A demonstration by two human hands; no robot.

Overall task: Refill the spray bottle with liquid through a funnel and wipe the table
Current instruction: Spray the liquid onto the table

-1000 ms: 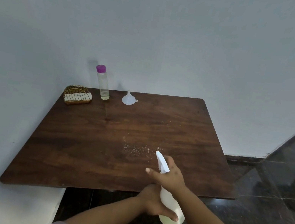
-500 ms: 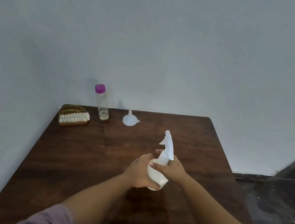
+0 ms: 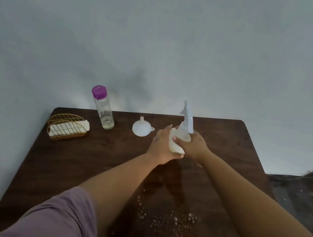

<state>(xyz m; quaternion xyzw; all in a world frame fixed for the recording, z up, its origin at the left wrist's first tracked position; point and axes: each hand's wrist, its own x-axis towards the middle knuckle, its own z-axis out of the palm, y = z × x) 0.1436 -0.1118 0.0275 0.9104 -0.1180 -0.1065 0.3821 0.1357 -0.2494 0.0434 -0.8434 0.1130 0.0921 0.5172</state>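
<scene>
No readable text, label or number shows on anything here

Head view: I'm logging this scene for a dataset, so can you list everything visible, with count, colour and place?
table: one, dark brown wood, against the wall
spray bottle: one, white, held upright over the far middle of the table
funnel: one, white, mouth down, just left of the hands
clear bottle: one, purple cap, a little liquid at the bottom, far left by the wall
wire holder: one, gold, with white napkins, far left corner
droplets: many, whitish, scattered on the near part of the table
wall: pale grey, behind the table
floor: dark tiles, right
sleeves: two, mauve, near edge
left hand: grips the bottle's body
right hand: grips the bottle near its neck
</scene>
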